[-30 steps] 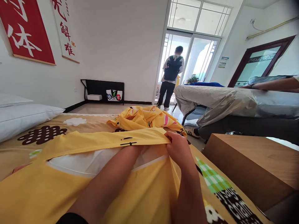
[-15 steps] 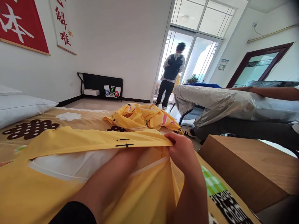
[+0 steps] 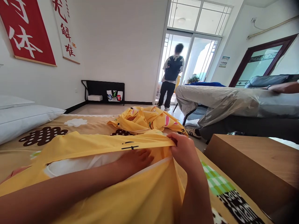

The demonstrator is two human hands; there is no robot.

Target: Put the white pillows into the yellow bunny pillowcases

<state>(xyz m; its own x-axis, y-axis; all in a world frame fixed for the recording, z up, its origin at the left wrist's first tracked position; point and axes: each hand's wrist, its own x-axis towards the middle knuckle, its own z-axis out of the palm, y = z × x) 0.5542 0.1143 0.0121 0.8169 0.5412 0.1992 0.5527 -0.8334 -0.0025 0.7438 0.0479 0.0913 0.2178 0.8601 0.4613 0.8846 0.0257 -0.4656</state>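
I had both hands on one yellow cover (image 3: 93, 144), which lay across the bed (image 3: 93, 123) before me. My left hand (image 3: 134, 160) lay open and flat on the white filling (image 3: 79, 163) in its mouth, and my right hand (image 3: 184, 152) pinched the upper hem. Beyond lay one crumpled yellow heap (image 3: 144, 119). Two pillows (image 3: 25, 119) lay left, one wooden table (image 3: 252, 165) stood right, and one person (image 3: 171, 77) stood at the door (image 3: 198, 59).

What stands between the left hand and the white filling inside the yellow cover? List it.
Nothing visible. The right hand pinches the yellow cover by its upper edge and holds it up, so the opening gapes. The left hand lies flat in that gap, on the white filling.
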